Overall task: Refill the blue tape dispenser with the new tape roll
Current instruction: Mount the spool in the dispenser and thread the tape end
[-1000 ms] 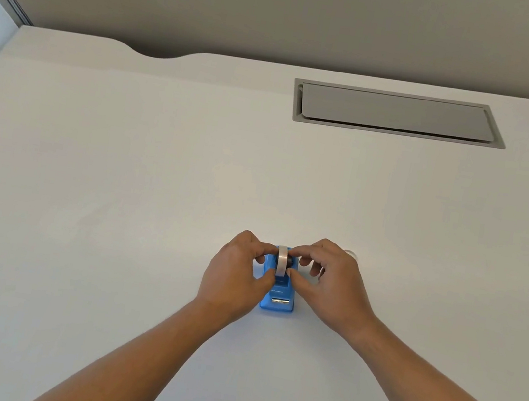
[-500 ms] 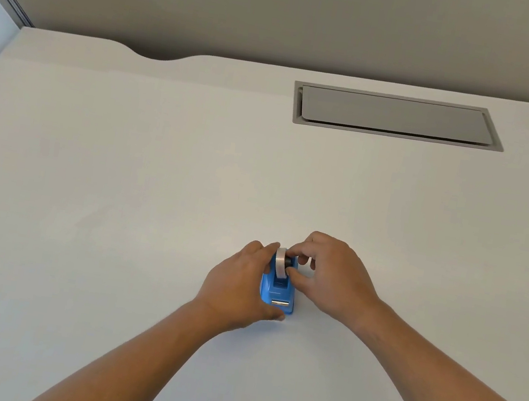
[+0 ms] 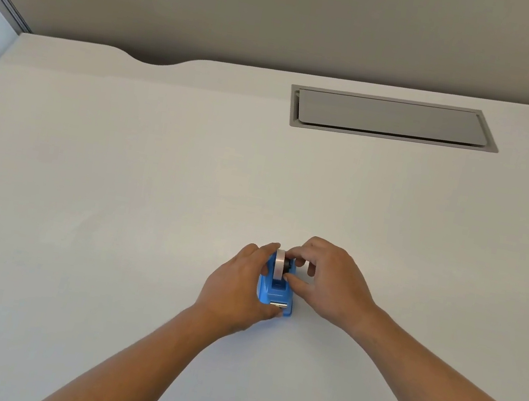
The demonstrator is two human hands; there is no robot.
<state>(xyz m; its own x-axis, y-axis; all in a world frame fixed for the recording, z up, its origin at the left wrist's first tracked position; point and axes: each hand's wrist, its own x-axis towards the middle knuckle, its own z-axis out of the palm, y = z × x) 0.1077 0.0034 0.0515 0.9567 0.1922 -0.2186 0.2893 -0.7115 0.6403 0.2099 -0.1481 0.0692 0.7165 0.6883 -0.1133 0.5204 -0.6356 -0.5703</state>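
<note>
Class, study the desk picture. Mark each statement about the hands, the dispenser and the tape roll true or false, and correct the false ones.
1. The dispenser stands on the desk. True.
2. The tape roll lies flat on the desk beside the dispenser. False: it stands on edge in the top of the dispenser.
3. The left hand grips the side of the dispenser. True.
4. The right hand rests away from the dispenser. False: its fingertips are at the roll's hub.
5. The grey hatch in the desk is propped wide open. False: its lid lies down.
</note>
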